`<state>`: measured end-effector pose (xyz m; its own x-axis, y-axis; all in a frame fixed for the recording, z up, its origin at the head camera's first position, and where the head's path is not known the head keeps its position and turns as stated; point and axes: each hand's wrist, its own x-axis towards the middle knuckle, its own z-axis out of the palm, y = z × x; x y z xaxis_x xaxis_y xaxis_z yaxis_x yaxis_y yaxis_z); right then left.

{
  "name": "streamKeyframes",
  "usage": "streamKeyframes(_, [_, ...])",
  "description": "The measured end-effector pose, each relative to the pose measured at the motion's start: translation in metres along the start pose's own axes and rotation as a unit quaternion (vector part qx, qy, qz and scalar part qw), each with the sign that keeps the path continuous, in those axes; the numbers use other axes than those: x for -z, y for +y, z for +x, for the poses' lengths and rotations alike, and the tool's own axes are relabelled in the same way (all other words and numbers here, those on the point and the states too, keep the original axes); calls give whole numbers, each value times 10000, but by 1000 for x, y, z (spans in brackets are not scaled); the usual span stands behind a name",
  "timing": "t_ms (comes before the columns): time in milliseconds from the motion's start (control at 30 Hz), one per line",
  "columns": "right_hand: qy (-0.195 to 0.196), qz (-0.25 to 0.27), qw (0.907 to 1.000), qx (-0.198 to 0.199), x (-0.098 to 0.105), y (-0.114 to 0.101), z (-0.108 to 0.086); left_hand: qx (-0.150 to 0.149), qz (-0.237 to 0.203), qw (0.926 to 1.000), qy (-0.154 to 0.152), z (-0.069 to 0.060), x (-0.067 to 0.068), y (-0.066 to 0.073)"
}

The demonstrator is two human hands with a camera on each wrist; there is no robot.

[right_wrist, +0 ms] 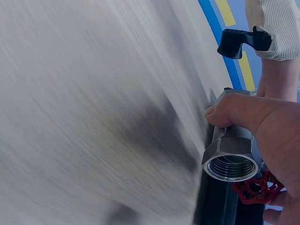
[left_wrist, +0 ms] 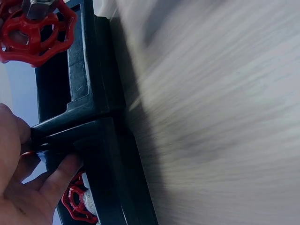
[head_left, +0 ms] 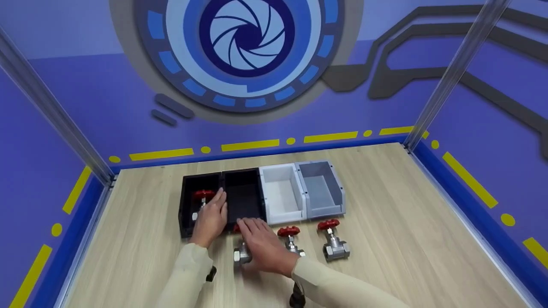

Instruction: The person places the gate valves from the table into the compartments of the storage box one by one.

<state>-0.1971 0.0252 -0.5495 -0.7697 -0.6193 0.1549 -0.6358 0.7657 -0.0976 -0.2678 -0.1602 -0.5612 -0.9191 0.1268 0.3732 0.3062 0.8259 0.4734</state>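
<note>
My left hand is at the wall between the left black bin and the second black bin. In the left wrist view its thumb and fingers pinch that wall from either side. Inside the left bin lies a gate valve with a red handwheel. My right hand grips another steel gate valve just in front of the second black bin. The right wrist view shows the thumb across its body and the threaded opening facing the camera; the hand partly covers its red handwheel.
A white bin and a grey bin continue the row to the right. Two more red-wheeled valves stand before them, one partly behind my right wrist, one farther right. Purple panels enclose the wooden table.
</note>
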Motion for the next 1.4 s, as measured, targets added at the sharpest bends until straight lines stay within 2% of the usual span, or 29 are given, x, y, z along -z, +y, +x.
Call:
streamKeyframes(500, [-301, 27, 9995, -101, 7, 4, 6, 54, -23, 10000, -5, 0, -1, -1])
streamKeyframes(800, [-82, -214, 9996, 145, 10, 7, 11, -15, 24, 10000, 69, 0, -1, -1])
streamKeyframes(1033, [-72, -315, 9994, 157, 11, 11, 16, 96, -11, 9999, 40, 0, -3, -1])
streamKeyframes(1267, [107, -336, 9991, 233, 12, 15, 19, 102, -73, 9999, 7, -1, -2, -1])
streamKeyframes(1400, [80, -393, 9990, 215, 12, 16, 22, 115, -70, 9999, -12, -1, -2, -1])
